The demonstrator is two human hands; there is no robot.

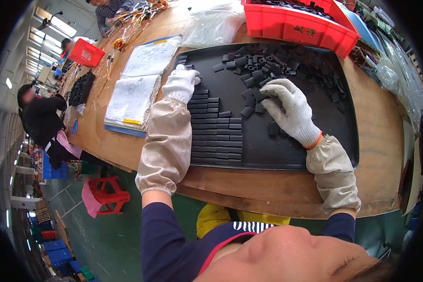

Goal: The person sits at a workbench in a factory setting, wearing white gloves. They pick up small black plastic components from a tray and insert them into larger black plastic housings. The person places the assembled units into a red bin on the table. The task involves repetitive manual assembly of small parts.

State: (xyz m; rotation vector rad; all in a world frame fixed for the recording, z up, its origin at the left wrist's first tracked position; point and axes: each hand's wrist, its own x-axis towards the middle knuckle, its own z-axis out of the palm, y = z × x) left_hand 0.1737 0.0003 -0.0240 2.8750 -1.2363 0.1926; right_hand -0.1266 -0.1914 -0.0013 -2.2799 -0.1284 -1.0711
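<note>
A wide black tray (296, 155) lies before me on the wooden table. Short black tube pieces (216, 141) form tight rows along its left side, stepping shorter toward the far end. Loose black tube pieces (268, 63) are heaped across the tray's far and right parts. My left hand (182, 79), in a white glove, is at the far left corner by the end of the rows. Its fingers curl down, and whatever they hold is hidden. Above the near edge of the heap, my gloved right hand (290, 109) is open, its thumb apart from the bent fingers.
Papers (131, 94) lie left of the tray; a clear plastic bag (211, 28) is beyond it. A red bin (301, 26) of black pieces stands at the far right. Other people (42, 117) are along the table's left side, near a red stool (108, 195).
</note>
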